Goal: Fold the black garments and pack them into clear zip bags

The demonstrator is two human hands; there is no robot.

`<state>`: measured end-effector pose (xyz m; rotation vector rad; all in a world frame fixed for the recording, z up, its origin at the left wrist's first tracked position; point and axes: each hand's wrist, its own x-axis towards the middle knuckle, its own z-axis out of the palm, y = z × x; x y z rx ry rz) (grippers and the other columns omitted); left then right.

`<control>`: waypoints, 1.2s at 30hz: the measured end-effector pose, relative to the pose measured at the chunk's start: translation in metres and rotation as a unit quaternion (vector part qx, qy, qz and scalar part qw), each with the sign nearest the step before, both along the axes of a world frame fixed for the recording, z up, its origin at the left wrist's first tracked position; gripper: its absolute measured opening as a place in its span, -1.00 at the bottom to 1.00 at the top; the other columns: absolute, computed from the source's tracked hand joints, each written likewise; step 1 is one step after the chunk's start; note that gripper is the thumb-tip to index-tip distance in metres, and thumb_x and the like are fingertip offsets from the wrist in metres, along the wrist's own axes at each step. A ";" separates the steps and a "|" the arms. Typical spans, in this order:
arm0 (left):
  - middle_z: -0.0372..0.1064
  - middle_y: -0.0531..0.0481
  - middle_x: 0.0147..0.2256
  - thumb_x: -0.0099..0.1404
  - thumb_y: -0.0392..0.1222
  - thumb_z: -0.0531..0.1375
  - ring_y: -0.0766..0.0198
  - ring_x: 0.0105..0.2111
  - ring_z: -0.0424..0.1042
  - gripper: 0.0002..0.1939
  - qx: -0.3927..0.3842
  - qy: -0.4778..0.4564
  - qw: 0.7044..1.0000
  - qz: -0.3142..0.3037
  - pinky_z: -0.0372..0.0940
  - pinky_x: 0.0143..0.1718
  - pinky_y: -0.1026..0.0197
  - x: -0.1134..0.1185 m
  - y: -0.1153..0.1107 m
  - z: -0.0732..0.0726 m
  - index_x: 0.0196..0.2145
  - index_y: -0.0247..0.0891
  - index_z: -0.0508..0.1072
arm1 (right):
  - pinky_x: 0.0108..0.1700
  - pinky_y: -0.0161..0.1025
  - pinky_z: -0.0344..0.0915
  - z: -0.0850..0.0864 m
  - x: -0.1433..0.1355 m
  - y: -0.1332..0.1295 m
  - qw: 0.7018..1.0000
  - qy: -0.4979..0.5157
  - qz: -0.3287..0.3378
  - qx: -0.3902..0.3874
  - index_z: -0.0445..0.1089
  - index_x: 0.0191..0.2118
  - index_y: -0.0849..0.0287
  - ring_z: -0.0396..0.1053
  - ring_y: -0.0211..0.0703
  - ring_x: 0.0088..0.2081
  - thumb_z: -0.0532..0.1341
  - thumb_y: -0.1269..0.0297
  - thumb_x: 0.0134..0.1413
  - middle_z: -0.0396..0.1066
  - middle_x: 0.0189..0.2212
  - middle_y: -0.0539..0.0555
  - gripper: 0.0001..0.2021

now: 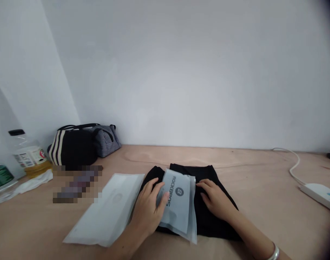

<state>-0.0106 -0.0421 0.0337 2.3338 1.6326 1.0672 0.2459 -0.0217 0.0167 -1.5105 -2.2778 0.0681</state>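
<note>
A frosted zip bag [178, 202] with a dark logo and lettering lies on black folded cloth [216, 224] on the wooden table [251, 173]. My left hand [150, 204] rests on the bag's left side, fingers apart. Just right of the bag, my right hand [213, 198] lies on the black cloth with its fingers spread and the fingertips near the bag's edge. A larger white translucent bag [111, 209] lies flat to the left, partly behind my left hand and forearm.
At the back left are a black bag with white stripes [73, 148], a striped pouch [107, 141], an oil bottle [29, 155], a green container [1, 177] and white tissue [32, 185]. A blurred-out item lies before them. A white power strip [319, 193] with its cord is at right.
</note>
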 end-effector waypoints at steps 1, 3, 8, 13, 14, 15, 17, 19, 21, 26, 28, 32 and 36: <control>0.10 -0.11 0.04 0.25 -0.08 -0.01 0.07 0.02 0.15 -0.69 -0.015 -0.010 1.000 -0.004 0.14 -0.01 0.01 0.001 0.002 -0.003 -0.09 -0.19 0.30 | 0.02 -0.09 0.13 -0.003 0.000 0.000 1.000 -0.004 -0.004 -0.017 0.22 0.01 0.19 0.17 -0.07 0.01 -0.03 0.40 0.01 0.21 -0.01 0.17 -0.60; 0.09 -0.12 0.03 0.22 -0.12 0.03 0.06 -0.01 0.19 -0.73 -0.051 -0.030 0.998 -0.016 0.20 -0.07 0.03 0.003 0.006 -0.008 -0.14 -0.20 0.33 | 0.08 -0.04 0.04 -0.010 -0.001 -0.002 0.998 -0.021 -0.016 -0.050 0.09 0.12 0.22 0.05 -0.04 0.11 -0.04 0.28 0.08 0.11 0.09 0.19 -0.55; 0.12 -0.10 -0.02 0.14 -0.24 0.05 0.15 -0.19 0.32 -0.69 -0.132 -0.031 0.990 -0.038 0.28 -0.22 0.11 -0.004 0.005 -0.001 -0.12 -0.18 0.34 | 0.11 0.17 -0.16 -0.020 -0.007 -0.004 0.988 -0.067 -0.070 -0.120 -0.01 0.18 0.16 -0.16 0.03 0.19 -0.17 0.08 0.16 -0.08 0.19 0.12 -0.49; 0.16 -0.12 -0.06 0.14 -0.25 0.02 0.09 -0.12 0.27 -0.62 -0.148 0.091 0.985 0.022 0.21 -0.12 0.03 -0.020 -0.010 0.023 -0.06 -0.22 0.30 | 0.09 0.21 -0.19 -0.020 -0.009 -0.006 0.980 -0.112 -0.119 -0.116 -0.01 0.17 0.02 -0.15 0.12 0.18 -0.17 0.01 0.14 -0.08 0.19 0.07 -0.50; 0.15 -0.16 -0.04 0.16 -0.22 0.01 0.04 -0.07 0.23 -0.63 -0.140 0.124 0.982 0.038 0.19 -0.10 0.00 -0.019 -0.012 0.027 -0.05 -0.25 0.30 | 0.08 0.21 -0.17 -0.020 -0.009 -0.006 0.978 -0.121 -0.127 -0.112 -0.01 0.17 0.00 -0.13 0.15 0.17 -0.16 0.00 0.14 -0.07 0.19 0.08 -0.50; 0.13 -0.19 0.01 0.18 -0.19 0.00 0.00 -0.01 0.17 -0.63 -0.121 0.152 0.980 0.043 0.15 -0.07 -0.03 -0.014 -0.013 0.030 -0.04 -0.26 0.29 | 0.08 0.20 -0.16 -0.020 -0.008 -0.006 0.976 -0.129 -0.133 -0.111 -0.01 0.17 -0.01 -0.12 0.17 0.17 -0.15 -0.01 0.13 -0.07 0.18 0.08 -0.50; 0.01 -0.17 0.12 0.25 -0.13 -0.05 0.00 0.10 0.00 -0.61 -0.072 0.193 0.978 0.003 0.04 0.02 -0.04 0.000 -0.010 0.032 0.01 -0.24 0.26 | 0.07 0.19 -0.14 -0.020 -0.008 -0.007 0.975 -0.135 -0.133 -0.112 -0.03 0.18 -0.02 -0.11 0.18 0.16 -0.15 -0.02 0.13 -0.07 0.19 0.08 -0.50; -0.10 -0.09 0.18 0.31 -0.06 -0.11 0.06 0.16 -0.14 -0.58 -0.041 0.224 0.971 -0.075 -0.09 0.10 -0.06 0.018 -0.002 0.028 0.09 -0.16 0.16 | 0.07 0.18 -0.13 -0.020 -0.008 -0.007 0.976 -0.133 -0.130 -0.112 -0.05 0.18 -0.04 -0.12 0.16 0.17 -0.16 -0.02 0.13 -0.09 0.19 0.07 -0.49; -0.14 -0.05 0.20 0.32 0.02 -0.15 0.04 0.18 -0.20 -0.54 -0.052 0.250 0.959 -0.123 -0.19 0.10 -0.14 0.030 0.006 0.019 0.14 -0.09 0.06 | 0.08 0.17 -0.15 -0.020 -0.007 -0.007 0.977 -0.128 -0.132 -0.109 -0.06 0.18 -0.05 -0.13 0.15 0.17 -0.16 -0.02 0.13 -0.10 0.19 0.07 -0.49; -0.20 -0.04 0.21 0.31 0.13 -0.24 -0.05 0.18 -0.23 -0.48 -0.090 0.251 0.961 -0.070 -0.24 0.06 -0.29 0.027 0.016 -0.012 0.18 -0.03 -0.07 | 0.08 0.16 -0.16 -0.025 -0.008 -0.006 0.979 -0.114 -0.137 -0.103 -0.03 0.17 -0.04 -0.12 0.14 0.17 -0.14 -0.01 0.13 -0.07 0.19 0.08 -0.51; -0.23 -0.01 0.22 0.32 0.13 -0.26 -0.04 0.18 -0.25 -0.49 -0.078 0.241 0.966 -0.054 -0.24 0.06 -0.28 0.022 0.015 -0.019 0.18 0.00 -0.12 | 0.08 0.17 -0.17 -0.027 -0.008 -0.007 0.980 -0.107 -0.138 -0.098 -0.01 0.17 -0.03 -0.12 0.15 0.17 -0.13 0.00 0.13 -0.06 0.18 0.08 -0.51; -0.24 0.04 0.22 0.33 0.10 -0.29 -0.01 0.18 -0.24 -0.51 -0.079 0.240 0.966 -0.054 -0.22 0.07 -0.26 0.019 0.014 -0.022 0.18 0.03 -0.15 | 0.05 0.17 -0.10 -0.019 -0.008 -0.007 0.985 -0.070 -0.138 -0.080 0.11 0.12 0.07 -0.03 0.17 0.13 -0.05 0.06 0.11 0.05 0.14 0.17 -0.53; -0.24 0.04 0.21 0.34 0.07 -0.33 0.03 0.19 -0.26 -0.50 -0.089 0.247 0.964 -0.049 -0.22 0.08 -0.24 0.022 0.014 -0.019 0.20 -0.06 -0.20 | -0.08 -0.08 0.16 0.003 -0.019 0.002 0.989 0.063 -0.120 -0.062 0.33 -0.11 0.21 0.27 0.02 -0.09 0.07 0.24 0.02 0.32 -0.13 0.23 -0.69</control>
